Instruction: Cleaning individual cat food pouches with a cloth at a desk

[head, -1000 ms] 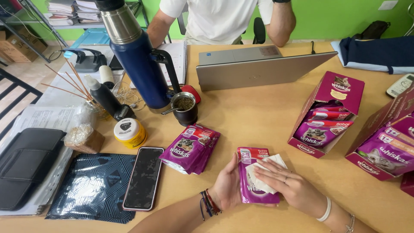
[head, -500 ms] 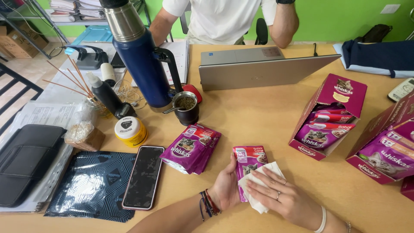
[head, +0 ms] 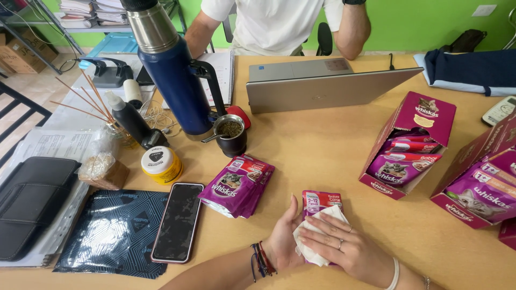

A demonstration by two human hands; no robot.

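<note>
a purple pouch [head: 321, 200] is lain flat on the tabletop [head: 322, 150], near its front edge, and is steadied along its side by the left hand [head: 283, 236], whose fingers are held open and straight. a white tissue [head: 314, 236] is pressed onto the pouch by the flattened right hand [head: 344, 249], fingers spread. a stack of like pouches [head: 237, 185] is seen just to the left, and an open purple box [head: 411, 145] to the right.

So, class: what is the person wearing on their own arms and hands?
Both forearms are bare, no sleeves. The left hand has dark and red cord bracelets at its wrist. The right hand has a ring on one finger, a white band and a thin chain bracelet.
</note>
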